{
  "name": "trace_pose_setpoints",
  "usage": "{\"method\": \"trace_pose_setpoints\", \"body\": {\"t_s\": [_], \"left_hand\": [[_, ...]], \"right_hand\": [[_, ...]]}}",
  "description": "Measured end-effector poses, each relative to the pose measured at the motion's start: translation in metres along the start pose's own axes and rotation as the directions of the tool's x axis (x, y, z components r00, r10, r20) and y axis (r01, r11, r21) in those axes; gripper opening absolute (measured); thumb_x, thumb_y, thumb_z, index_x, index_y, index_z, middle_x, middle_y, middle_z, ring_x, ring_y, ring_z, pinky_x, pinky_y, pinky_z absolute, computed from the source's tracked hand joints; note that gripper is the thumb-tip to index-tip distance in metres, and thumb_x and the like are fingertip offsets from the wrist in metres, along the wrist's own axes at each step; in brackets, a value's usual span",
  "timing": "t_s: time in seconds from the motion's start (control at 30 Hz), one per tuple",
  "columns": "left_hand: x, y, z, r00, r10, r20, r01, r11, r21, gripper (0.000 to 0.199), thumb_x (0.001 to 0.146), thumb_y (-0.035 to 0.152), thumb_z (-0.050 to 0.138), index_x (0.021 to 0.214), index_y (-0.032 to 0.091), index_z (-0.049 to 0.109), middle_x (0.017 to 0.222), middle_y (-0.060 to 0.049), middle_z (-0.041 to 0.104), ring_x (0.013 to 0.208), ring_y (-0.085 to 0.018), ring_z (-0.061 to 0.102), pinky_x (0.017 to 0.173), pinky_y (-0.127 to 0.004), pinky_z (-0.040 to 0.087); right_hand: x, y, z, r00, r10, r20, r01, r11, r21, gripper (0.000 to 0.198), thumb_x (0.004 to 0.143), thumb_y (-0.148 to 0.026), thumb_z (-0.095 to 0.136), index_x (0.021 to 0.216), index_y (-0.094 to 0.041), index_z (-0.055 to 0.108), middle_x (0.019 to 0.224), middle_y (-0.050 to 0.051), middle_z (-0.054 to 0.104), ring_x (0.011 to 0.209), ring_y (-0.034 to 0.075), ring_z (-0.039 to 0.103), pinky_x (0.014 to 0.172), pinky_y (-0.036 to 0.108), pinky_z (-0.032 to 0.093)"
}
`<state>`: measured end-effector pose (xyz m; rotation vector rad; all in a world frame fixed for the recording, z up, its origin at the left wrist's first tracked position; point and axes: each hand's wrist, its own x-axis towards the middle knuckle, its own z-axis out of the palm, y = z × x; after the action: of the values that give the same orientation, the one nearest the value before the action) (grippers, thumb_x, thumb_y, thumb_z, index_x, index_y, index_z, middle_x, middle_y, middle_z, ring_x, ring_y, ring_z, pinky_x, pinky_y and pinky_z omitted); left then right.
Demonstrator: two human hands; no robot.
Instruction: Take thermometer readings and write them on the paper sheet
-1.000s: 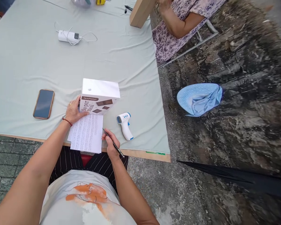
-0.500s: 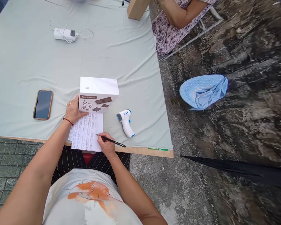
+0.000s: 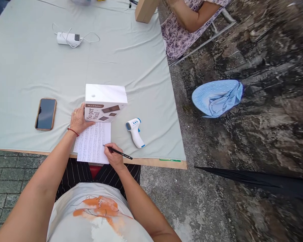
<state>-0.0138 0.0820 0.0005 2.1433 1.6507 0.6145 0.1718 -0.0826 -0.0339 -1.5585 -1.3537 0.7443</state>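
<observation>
A sheet of paper (image 3: 91, 144) covered in dense rows of small writing lies at the table edge, its lower part jutting over. My right hand (image 3: 114, 156) pinches a black pen (image 3: 121, 153), whose tip meets the right part of the sheet. On the paper's far end stands a white box (image 3: 104, 111) printed "NutriMotion Super Meal". My left hand (image 3: 78, 120) is wrapped round its left side, the thumb along the lower front edge and over the paper; some fingers are partly hidden. A white and blue infrared thermometer (image 3: 135, 132) lies right of the box.
A phone (image 3: 45, 114) in a brown case lies on the cloth-covered table (image 3: 40, 70) at left. Farther back are a white device with a cable (image 3: 68, 38) and a cardboard box (image 3: 145, 10). Another person's arm (image 3: 187, 16) shows beyond; a blue hat (image 3: 217, 98) is at right.
The view has shifted slightly. My right hand and the pen have moved a little to the left over the paper; my left hand stays at the box.
</observation>
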Motion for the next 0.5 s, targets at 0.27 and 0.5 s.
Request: {"method": "trace_pose_setpoints", "body": {"t_s": [0.27, 0.5], "left_hand": [[0.0001, 0.0026, -0.0030, 1.000, -0.004, 0.006, 0.004, 1.000, -0.004, 0.093, 0.061, 0.036, 0.088, 0.141, 0.021, 0.041, 0.131, -0.014, 0.060, 0.129, -0.040, 0.050, 0.105, -0.054, 0.042], [-0.0002, 0.0007, -0.0015, 1.000, 0.009, -0.015, -0.009, 1.000, -0.012, 0.094, 0.060, 0.038, 0.088, 0.141, 0.024, 0.042, 0.131, -0.013, 0.061, 0.128, -0.040, 0.051, 0.104, -0.055, 0.043]], "right_hand": [[0.0005, -0.0019, -0.0006, 1.000, 0.007, 0.006, -0.007, 1.000, 0.030, 0.015, 0.079, -0.031, 0.054, 0.073, -0.023, 0.065, 0.056, -0.004, 0.057, 0.050, 0.012, 0.051, 0.055, 0.027, 0.045], [-0.0002, -0.0029, 0.0000, 0.998, 0.062, -0.031, -0.059, 0.994, 0.087, 0.016, 0.080, -0.035, 0.056, 0.074, -0.023, 0.065, 0.057, -0.003, 0.058, 0.051, 0.013, 0.052, 0.054, 0.028, 0.046]]}}
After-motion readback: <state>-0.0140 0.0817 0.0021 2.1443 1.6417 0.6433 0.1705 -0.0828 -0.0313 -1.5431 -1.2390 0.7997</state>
